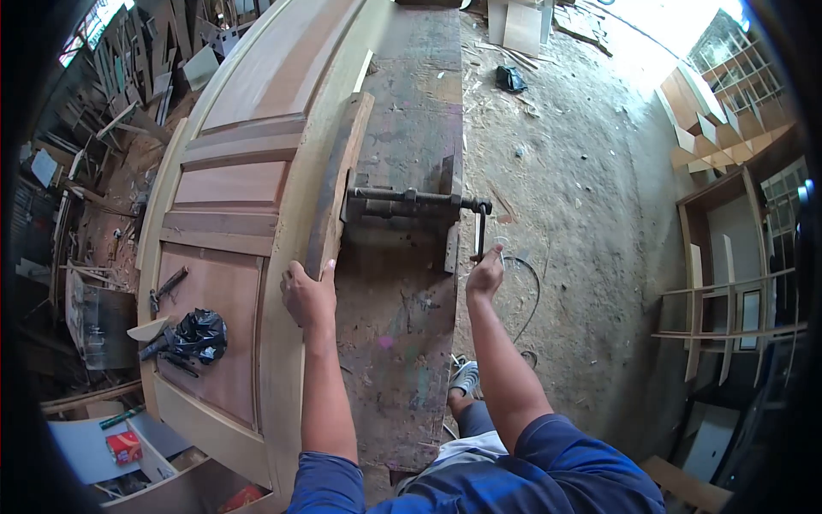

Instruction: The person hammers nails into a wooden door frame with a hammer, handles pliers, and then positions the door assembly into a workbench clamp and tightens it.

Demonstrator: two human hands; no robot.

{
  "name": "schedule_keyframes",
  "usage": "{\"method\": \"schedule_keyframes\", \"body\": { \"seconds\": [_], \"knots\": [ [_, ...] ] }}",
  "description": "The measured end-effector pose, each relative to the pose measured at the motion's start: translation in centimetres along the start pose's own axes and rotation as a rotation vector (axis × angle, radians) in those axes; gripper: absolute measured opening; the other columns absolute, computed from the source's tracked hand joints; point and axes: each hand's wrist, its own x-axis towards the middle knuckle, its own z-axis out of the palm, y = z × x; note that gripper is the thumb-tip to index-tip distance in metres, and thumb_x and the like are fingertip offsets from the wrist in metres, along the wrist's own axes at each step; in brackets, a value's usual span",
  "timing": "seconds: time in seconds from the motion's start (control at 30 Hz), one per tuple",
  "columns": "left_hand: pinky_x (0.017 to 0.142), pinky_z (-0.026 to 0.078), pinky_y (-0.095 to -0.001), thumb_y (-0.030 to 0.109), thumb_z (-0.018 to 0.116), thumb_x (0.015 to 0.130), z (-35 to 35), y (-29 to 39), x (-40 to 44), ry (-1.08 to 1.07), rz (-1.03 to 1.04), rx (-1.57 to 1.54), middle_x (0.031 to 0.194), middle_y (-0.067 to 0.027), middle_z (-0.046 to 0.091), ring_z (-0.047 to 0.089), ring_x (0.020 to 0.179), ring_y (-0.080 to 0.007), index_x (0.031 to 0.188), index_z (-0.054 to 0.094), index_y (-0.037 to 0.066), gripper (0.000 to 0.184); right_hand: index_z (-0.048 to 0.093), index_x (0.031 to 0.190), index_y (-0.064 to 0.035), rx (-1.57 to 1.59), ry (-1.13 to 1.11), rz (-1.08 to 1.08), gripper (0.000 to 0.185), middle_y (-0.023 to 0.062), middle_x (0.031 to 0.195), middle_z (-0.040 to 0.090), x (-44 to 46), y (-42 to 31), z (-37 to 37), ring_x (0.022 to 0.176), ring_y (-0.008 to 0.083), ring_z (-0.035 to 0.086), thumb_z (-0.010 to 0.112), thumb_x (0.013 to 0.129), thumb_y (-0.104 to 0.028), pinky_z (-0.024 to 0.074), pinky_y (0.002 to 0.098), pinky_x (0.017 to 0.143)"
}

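A panelled wooden door (291, 197) lies on a stained workbench (402, 343). Along the door's right edge runs a loose wooden strip (347, 154), and my left hand (310, 294) grips its near end, thumb on the right side. A metal screw clamp (415, 199) spans from this strip to the bench's right side. Its crank handle (482, 230) hangs down at the right, and my right hand (486, 272) is closed around the handle's lower end.
On the door lie a hammer (169, 287) and a black plastic bag (201, 336) beside dark tools. Wood scraps (128, 77) fill the left. Another black bag (511, 79) rests on the dusty floor. Wooden shelf frames (728, 257) stand at the right.
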Motion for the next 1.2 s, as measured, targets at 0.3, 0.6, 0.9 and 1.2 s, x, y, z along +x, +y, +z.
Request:
{"method": "schedule_keyframes", "body": {
  "seconds": [0.3, 0.6, 0.9, 1.2],
  "knots": [
    [0.092, 0.055, -0.0546, 0.043, 0.084, 0.087, -1.1, -1.2, 1.4, -0.125, 0.111, -0.097, 0.111, -0.0245, 0.070, 0.068, 0.108, -0.0445, 0.110, 0.063, -0.001, 0.054, 0.077, 0.089, 0.0035, -0.007, 0.037, -0.131, 0.087, 0.0245, 0.086, 0.075, 0.6, 1.4, 1.7, 0.090, 0.0423, 0.071, 0.030, 0.111, -0.066, 0.0509, 0.0524, 0.084],
    [0.092, 0.053, -0.0555, 0.040, 0.085, 0.085, -0.8, -1.2, 1.0, -0.091, 0.064, -0.152, 0.109, -0.0276, 0.070, 0.068, 0.106, -0.0485, 0.108, 0.062, -0.004, 0.055, 0.073, 0.091, 0.0002, 0.327, 0.147, -0.109, 0.079, 0.0031, 0.062, 0.054, 6.3, 10.5, 6.9, 0.053, 0.0150, 0.052, 0.042, 0.109, -0.071, 0.0364, 0.0327, 0.051],
    [0.095, 0.052, -0.0553, 0.037, 0.083, 0.087, 0.2, -0.4, 1.7, -0.156, 0.036, -0.115, 0.116, -0.0274, 0.066, 0.064, 0.112, -0.0476, 0.116, 0.057, -0.001, 0.055, 0.070, 0.101, 0.0019, 0.491, 0.162, 0.246, 0.085, 0.0100, 0.080, 0.061, 6.2, 9.7, 9.9, 0.055, 0.0176, 0.053, 0.046, 0.102, -0.079, 0.0420, 0.0325, 0.049],
    [0.126, 0.035, -0.0501, 0.019, 0.072, 0.097, 2.6, 1.7, 4.7, -0.149, 0.344, -0.152, 0.162, -0.0304, 0.041, 0.042, 0.149, -0.0479, 0.159, 0.036, 0.002, 0.074, 0.066, 0.091, -0.0058, 0.973, -0.177, 0.349, 0.074, -0.0020, 0.061, 0.050, 8.9, 14.3, 11.1, 0.048, 0.0118, 0.043, 0.047, 0.104, -0.076, 0.0316, 0.0275, 0.046]
  ]
}}
